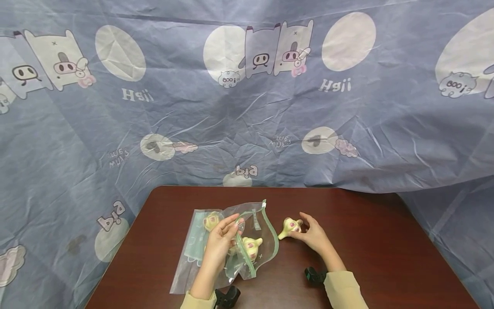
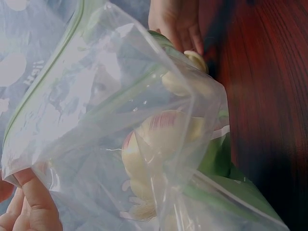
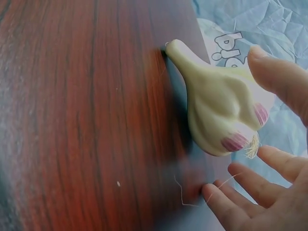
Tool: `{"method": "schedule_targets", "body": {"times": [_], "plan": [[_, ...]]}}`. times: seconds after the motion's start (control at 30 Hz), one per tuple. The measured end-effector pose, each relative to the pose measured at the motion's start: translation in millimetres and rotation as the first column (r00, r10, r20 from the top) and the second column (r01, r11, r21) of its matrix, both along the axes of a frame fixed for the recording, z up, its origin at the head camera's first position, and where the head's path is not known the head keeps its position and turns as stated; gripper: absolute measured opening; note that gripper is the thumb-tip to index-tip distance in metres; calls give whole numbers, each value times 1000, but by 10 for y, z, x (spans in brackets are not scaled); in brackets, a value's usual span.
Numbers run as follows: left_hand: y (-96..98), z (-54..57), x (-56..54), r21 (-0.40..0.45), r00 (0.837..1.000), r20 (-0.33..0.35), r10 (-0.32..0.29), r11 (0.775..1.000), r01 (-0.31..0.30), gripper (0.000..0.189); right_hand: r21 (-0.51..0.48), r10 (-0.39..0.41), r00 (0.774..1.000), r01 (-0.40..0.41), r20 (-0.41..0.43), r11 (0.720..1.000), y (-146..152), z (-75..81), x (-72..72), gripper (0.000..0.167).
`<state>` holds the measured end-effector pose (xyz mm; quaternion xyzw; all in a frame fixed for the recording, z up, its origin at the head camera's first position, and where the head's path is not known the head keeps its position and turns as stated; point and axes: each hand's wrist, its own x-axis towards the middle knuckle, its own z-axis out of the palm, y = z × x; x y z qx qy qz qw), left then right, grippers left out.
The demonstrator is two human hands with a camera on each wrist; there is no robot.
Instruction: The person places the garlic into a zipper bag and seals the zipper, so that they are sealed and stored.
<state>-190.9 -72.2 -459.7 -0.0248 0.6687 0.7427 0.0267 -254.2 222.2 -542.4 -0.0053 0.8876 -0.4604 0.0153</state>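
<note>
My left hand (image 1: 221, 240) pinches the edge of a clear zip bag (image 1: 269, 253) with a green seal strip, and the bag's mouth gapes toward the right. Inside it lies a garlic bulb (image 1: 251, 248), cream with pink patches; through the film the left wrist view shows this garlic (image 2: 161, 130) close up. To the right of the bag, another garlic bulb (image 3: 221, 106) lies on the table, its stem pointing away from my right hand (image 1: 314, 235). That hand is spread around the bulb's root end, thumb on one side and fingers on the other, with a gap at the fingertips (image 3: 236, 168).
Left of my left hand, a garlic bulb (image 1: 211, 220) shows beside a pale blue face mask (image 1: 194, 244) under clear plastic. The brown table (image 1: 386, 249) meets a blue printed cloth (image 1: 247, 116) at its back edge. Black straps (image 1: 314, 275) sit at both wrists.
</note>
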Motion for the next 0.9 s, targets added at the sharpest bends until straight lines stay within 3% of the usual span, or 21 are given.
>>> {"method": "schedule_targets", "body": {"times": [0.47, 0.77, 0.9], "plan": [[-2, 1, 4, 18, 1000, 7, -1, 1000, 1, 39, 46, -4, 1000, 5, -13, 999, -68, 10, -42, 88], [-1, -1, 2, 23, 1000, 6, -9, 1000, 8, 40, 81, 42, 993, -33, -113, 996, -157, -17, -19, 78], [1, -2, 9, 15, 1000, 4, -7, 1000, 7, 39, 103, 41, 995, -32, -88, 994, -173, -40, -13, 74]]}}
